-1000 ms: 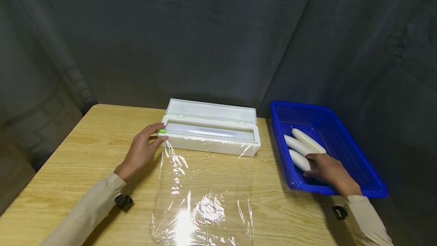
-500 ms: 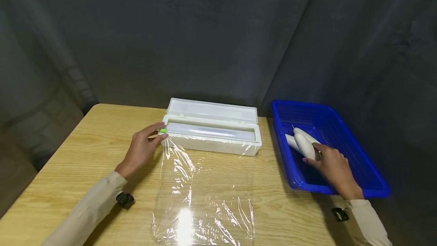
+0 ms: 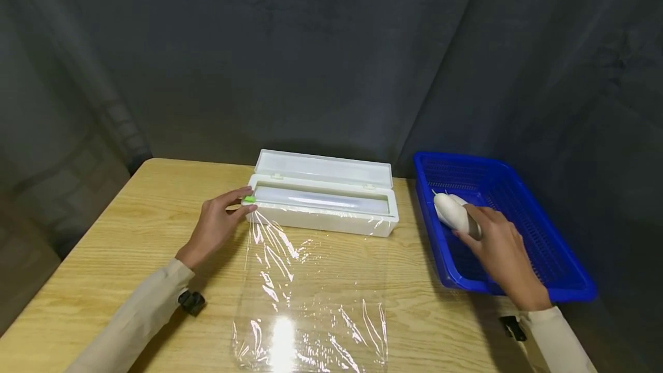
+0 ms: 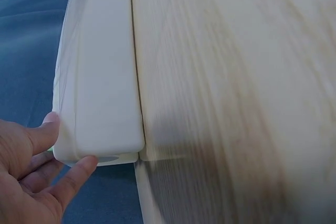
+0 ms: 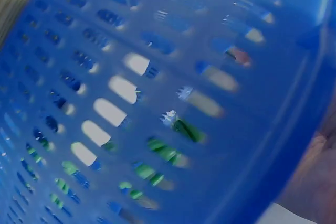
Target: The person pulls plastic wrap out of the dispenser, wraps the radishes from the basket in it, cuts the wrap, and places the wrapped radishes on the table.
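My left hand (image 3: pixel 217 223) holds the left end of a white cling film dispenser (image 3: pixel 321 221), thumb at the front corner and fingers by the green slide cutter (image 3: pixel 249 198). In the left wrist view, the left hand's (image 4: pixel 31 171) fingers bracket the dispenser's (image 4: pixel 100 98) end. A clear sheet of cling film (image 3: pixel 311 292) runs from it toward me. Over the blue basket (image 3: pixel 450 281), my right hand (image 3: pixel 497 243) grips a white radish (image 3: pixel 449 210), its thin tip pointing away. Other radishes lie partly hidden beneath it.
The dispenser's lid (image 3: pixel 323 168) stands raised at the back. A dark grey curtain (image 3: pixel 311 62) hangs behind the wooden table (image 3: pixel 119 235). In the right wrist view, the basket's slotted wall (image 5: pixel 173 77) blocks most of the radishes, with green showing through.
My right hand has taken hold of the nearest radish, lifted it and moved it up and left over the others. The left hand stays at the dispenser's end.
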Demonstrator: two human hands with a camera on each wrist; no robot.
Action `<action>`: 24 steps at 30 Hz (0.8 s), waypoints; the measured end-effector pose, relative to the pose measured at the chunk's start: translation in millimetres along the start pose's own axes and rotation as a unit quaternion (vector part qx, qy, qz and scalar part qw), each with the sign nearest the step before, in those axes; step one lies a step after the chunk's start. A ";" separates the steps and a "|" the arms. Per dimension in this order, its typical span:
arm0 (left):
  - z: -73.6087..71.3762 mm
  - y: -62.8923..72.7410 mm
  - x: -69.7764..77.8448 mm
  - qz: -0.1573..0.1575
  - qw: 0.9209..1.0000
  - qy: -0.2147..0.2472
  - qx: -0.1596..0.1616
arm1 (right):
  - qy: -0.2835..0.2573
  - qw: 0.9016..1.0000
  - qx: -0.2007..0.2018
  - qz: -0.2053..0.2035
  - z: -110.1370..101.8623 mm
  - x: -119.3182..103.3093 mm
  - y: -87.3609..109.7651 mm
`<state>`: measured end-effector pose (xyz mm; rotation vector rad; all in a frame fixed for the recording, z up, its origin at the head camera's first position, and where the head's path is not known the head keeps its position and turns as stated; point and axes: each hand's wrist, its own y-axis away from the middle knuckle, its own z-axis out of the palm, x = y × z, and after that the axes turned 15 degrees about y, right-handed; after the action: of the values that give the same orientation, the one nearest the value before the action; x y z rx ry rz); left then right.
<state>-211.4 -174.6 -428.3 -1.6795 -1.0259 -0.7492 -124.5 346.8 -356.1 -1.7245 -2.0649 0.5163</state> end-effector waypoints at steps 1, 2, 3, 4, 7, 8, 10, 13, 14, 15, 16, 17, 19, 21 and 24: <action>-0.1 0.1 -0.2 -0.002 1.000 -0.001 -0.001 | 0.001 1.000 0.003 -0.003 -1.3 -1.8 0.0; -0.2 0.0 -0.5 -0.003 1.000 -0.001 -0.002 | 0.002 1.000 0.009 -0.006 -2.5 -3.6 -0.1; -0.3 -0.1 -0.7 -0.003 1.000 -0.002 -0.002 | 0.003 1.000 0.014 -0.009 -3.8 -5.6 -0.3; -0.5 -0.2 -0.8 -0.003 1.000 -0.002 -0.002 | 0.003 1.000 0.018 -0.012 -4.8 -7.6 -0.7; -1.1 -0.6 -1.0 -0.002 1.000 -0.001 0.000 | 0.000 0.999 0.033 -0.032 -7.5 -14.0 -2.8; -1.4 -0.8 -0.9 0.000 1.000 0.000 0.001 | 0.000 0.998 0.038 -0.043 -7.8 -15.9 -3.3; -2.2 -1.2 -0.2 0.007 1.000 -0.003 0.003 | -0.004 0.997 0.043 -0.068 -8.4 -19.9 -4.6; -2.6 -1.1 1.1 0.017 1.000 -0.008 0.004 | -0.007 0.993 0.050 -0.105 -9.4 -25.0 -5.2; -2.6 -1.0 1.3 0.018 1.000 -0.008 0.004 | -0.009 0.992 0.050 -0.116 -9.8 -26.7 -5.4; -2.4 -1.0 1.6 0.016 1.000 -0.007 0.003 | -0.013 0.991 0.048 -0.123 -10.3 -28.5 -5.6; -2.3 -0.9 1.6 0.015 1.000 -0.007 0.002 | -0.013 0.990 0.048 -0.129 -10.8 -30.1 -5.6; -2.0 -1.2 1.7 0.013 1.000 -0.006 0.001 | -0.015 0.990 0.047 -0.132 -11.3 -31.7 -5.7; -1.7 -2.1 1.6 0.007 1.000 -0.002 -0.001 | -0.021 0.990 0.045 -0.130 -12.2 -35.5 -6.4; -1.5 -3.4 1.5 0.003 1.000 -0.001 -0.004 | -0.030 0.992 0.041 -0.118 -13.1 -39.8 -7.1; -1.9 -4.8 1.8 0.001 1.000 0.000 -0.009 | -0.043 0.993 0.037 -0.100 -13.7 -45.4 -7.8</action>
<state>-214.9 -175.1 -424.2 -1.6954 -1.0205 -0.7593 -116.6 301.1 -343.4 -1.4569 -2.2193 0.6034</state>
